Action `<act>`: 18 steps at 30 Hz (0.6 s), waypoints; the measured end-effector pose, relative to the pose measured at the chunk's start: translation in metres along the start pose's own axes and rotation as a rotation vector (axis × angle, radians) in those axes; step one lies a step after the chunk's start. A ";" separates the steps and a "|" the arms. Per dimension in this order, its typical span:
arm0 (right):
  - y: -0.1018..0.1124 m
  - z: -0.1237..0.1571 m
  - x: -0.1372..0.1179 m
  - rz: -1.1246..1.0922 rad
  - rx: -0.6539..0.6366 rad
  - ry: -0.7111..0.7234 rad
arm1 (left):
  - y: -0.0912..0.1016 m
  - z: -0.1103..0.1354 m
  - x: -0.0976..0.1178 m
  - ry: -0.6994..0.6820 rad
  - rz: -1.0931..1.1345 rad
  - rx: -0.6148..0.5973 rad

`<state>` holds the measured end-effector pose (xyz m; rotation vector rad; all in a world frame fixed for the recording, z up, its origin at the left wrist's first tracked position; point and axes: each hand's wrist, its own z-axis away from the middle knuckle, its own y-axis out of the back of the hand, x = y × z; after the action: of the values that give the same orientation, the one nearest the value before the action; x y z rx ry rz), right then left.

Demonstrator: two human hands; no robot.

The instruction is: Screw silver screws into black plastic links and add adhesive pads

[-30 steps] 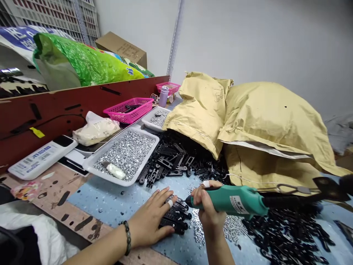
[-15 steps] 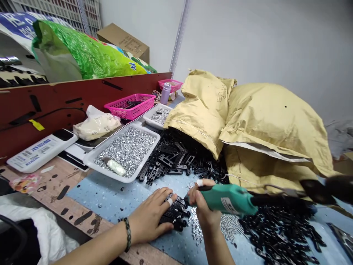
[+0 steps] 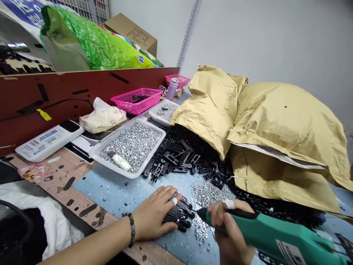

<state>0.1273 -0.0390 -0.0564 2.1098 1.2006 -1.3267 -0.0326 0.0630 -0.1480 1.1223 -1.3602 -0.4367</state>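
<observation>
My left hand [image 3: 156, 213] lies over a row of black plastic parts [image 3: 180, 211] on the blue mat, with thumb and fingers on either side of the row. A white band wraps one finger. In my right hand [image 3: 233, 230] is a green electric screwdriver [image 3: 278, 237], its dark nose pointing left near the ends of those parts. The tool's tip is hard to make out. Small loose nuts [image 3: 200, 230] are scattered under the nose, and silver screws [image 3: 213, 193] lie just beyond.
A white tray of metal nuts [image 3: 162, 137] stands behind my left hand. Black plastic pieces [image 3: 173, 156] are heaped beside it. Large tan paper sacks [image 3: 284, 121] fill the right back. Left of the tray are a plastic bag [image 3: 103, 119] and a pink basket [image 3: 138, 107].
My right hand and the screwdriver have moved right and toward me, drawing the nose away from the black parts. My left hand stays on the row. The view has shifted slightly.
</observation>
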 end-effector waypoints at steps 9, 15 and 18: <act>0.005 0.011 0.004 -0.001 -0.038 0.017 | 0.003 -0.001 0.003 -0.003 -0.022 0.002; 0.003 0.011 0.012 0.069 -0.079 0.005 | 0.003 0.000 0.004 0.011 -0.033 -0.006; 0.000 0.008 0.023 0.037 -0.108 0.000 | 0.003 0.000 0.005 0.007 -0.038 -0.009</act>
<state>0.1271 -0.0342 -0.0799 2.0462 1.2003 -1.2175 -0.0322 0.0607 -0.1432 1.1422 -1.3316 -0.4657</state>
